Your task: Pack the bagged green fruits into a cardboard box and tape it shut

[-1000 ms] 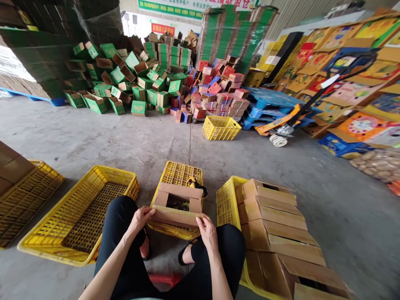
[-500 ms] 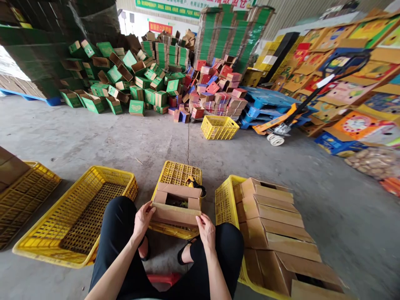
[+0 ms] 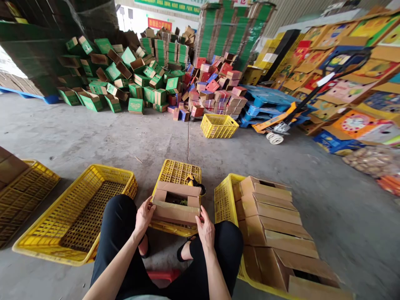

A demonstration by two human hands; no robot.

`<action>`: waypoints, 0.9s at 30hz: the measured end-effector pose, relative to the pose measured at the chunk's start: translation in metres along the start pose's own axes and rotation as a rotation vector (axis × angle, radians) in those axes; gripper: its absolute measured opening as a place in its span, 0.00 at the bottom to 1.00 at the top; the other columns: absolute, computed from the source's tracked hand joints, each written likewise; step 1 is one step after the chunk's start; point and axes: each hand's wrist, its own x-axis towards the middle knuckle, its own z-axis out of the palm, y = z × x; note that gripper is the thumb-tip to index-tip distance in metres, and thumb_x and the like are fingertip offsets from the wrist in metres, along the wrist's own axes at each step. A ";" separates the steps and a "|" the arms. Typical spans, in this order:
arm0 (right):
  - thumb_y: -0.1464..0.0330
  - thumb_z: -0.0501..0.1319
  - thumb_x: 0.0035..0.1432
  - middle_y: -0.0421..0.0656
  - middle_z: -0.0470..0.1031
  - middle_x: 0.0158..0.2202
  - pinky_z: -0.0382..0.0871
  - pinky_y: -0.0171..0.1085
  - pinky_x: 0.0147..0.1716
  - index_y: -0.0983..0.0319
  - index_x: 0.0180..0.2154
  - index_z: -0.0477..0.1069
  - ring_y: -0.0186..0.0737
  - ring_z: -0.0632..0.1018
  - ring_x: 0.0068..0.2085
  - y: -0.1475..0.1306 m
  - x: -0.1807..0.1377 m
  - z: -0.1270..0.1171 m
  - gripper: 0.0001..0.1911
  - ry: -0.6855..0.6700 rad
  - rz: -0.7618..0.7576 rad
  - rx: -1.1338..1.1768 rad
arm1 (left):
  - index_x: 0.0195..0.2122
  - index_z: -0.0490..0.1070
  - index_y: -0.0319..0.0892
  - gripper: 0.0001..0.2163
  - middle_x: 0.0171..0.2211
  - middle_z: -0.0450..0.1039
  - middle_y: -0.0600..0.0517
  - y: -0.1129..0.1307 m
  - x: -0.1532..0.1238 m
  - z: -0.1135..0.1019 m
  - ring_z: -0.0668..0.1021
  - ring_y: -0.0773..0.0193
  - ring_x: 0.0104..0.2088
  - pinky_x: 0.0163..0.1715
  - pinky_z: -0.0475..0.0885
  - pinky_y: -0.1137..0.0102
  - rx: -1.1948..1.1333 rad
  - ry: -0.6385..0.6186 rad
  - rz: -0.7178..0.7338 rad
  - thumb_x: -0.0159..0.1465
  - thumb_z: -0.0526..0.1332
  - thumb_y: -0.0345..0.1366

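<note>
A small cardboard box (image 3: pixel 176 213) rests in front of me on an upturned yellow crate (image 3: pixel 179 170). Its side flaps stand partly folded, and through the gap in its top I make out something dark with a bit of green. My left hand (image 3: pixel 145 214) grips the near left corner, fingers curled on the cardboard. At the near right corner my right hand (image 3: pixel 205 229) holds the flap edge between thumb and fingers. What looks like a tape dispenser (image 3: pixel 196 183), black and yellow-orange, lies just behind the box at its right.
On my left stands a yellow crate (image 3: pixel 34 241) with a bare bottom. To my right, another crate (image 3: pixel 223 202) holds several cardboard boxes (image 3: pixel 278 225). Farther off are a small yellow crate (image 3: pixel 218 126), a pallet jack (image 3: pixel 281 121) and piles of green boxes (image 3: pixel 136 105).
My right fingers have shifted slightly at the box's right corner and sit a little more apart. The box stays in place; the view has tilted marginally.
</note>
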 end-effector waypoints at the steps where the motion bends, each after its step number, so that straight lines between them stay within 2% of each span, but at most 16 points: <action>1: 0.51 0.55 0.68 0.53 0.83 0.53 0.82 0.46 0.49 0.62 0.62 0.74 0.50 0.87 0.45 -0.002 0.000 -0.001 0.30 -0.008 -0.016 0.002 | 0.60 0.75 0.40 0.22 0.42 0.82 0.46 -0.001 0.000 0.000 0.82 0.55 0.41 0.48 0.77 0.61 0.006 0.008 0.009 0.66 0.60 0.40; 4: 0.52 0.54 0.69 0.53 0.83 0.55 0.81 0.46 0.51 0.61 0.58 0.78 0.51 0.86 0.47 -0.006 0.002 -0.004 0.28 -0.025 -0.055 0.011 | 0.59 0.76 0.40 0.21 0.42 0.81 0.46 -0.001 0.000 0.001 0.82 0.55 0.41 0.48 0.77 0.59 0.019 0.020 0.025 0.66 0.60 0.39; 11: 0.54 0.54 0.70 0.54 0.82 0.54 0.80 0.48 0.53 0.61 0.59 0.78 0.51 0.85 0.48 -0.009 0.003 -0.006 0.27 -0.024 -0.097 0.005 | 0.61 0.74 0.41 0.23 0.45 0.79 0.45 -0.001 0.001 0.001 0.82 0.55 0.43 0.51 0.77 0.58 0.044 0.059 0.016 0.64 0.63 0.37; 16: 0.55 0.55 0.70 0.54 0.82 0.53 0.80 0.47 0.51 0.61 0.63 0.74 0.49 0.84 0.43 -0.007 0.002 -0.003 0.27 -0.008 -0.082 0.006 | 0.62 0.73 0.41 0.23 0.47 0.78 0.46 -0.003 0.000 0.005 0.82 0.56 0.42 0.51 0.77 0.58 0.034 0.057 0.006 0.65 0.61 0.37; 20: 0.56 0.55 0.69 0.55 0.81 0.53 0.81 0.47 0.49 0.62 0.63 0.74 0.47 0.84 0.40 0.000 0.005 0.002 0.28 0.004 -0.064 0.041 | 0.62 0.72 0.39 0.23 0.48 0.77 0.43 -0.007 0.001 0.009 0.81 0.52 0.49 0.56 0.75 0.56 0.071 0.060 0.004 0.66 0.61 0.36; 24: 0.55 0.56 0.67 0.54 0.82 0.52 0.80 0.50 0.54 0.62 0.56 0.79 0.52 0.84 0.49 0.007 0.009 0.006 0.26 -0.007 -0.076 0.065 | 0.62 0.73 0.41 0.23 0.55 0.74 0.41 -0.008 0.003 0.011 0.77 0.49 0.57 0.61 0.72 0.54 0.088 0.055 0.089 0.65 0.59 0.33; 27: 0.54 0.57 0.67 0.55 0.84 0.50 0.80 0.51 0.54 0.61 0.52 0.81 0.53 0.84 0.50 0.011 0.010 0.007 0.24 0.005 -0.087 0.065 | 0.56 0.77 0.43 0.20 0.54 0.74 0.42 -0.003 0.007 0.012 0.76 0.48 0.57 0.61 0.71 0.53 0.115 0.018 0.111 0.62 0.59 0.30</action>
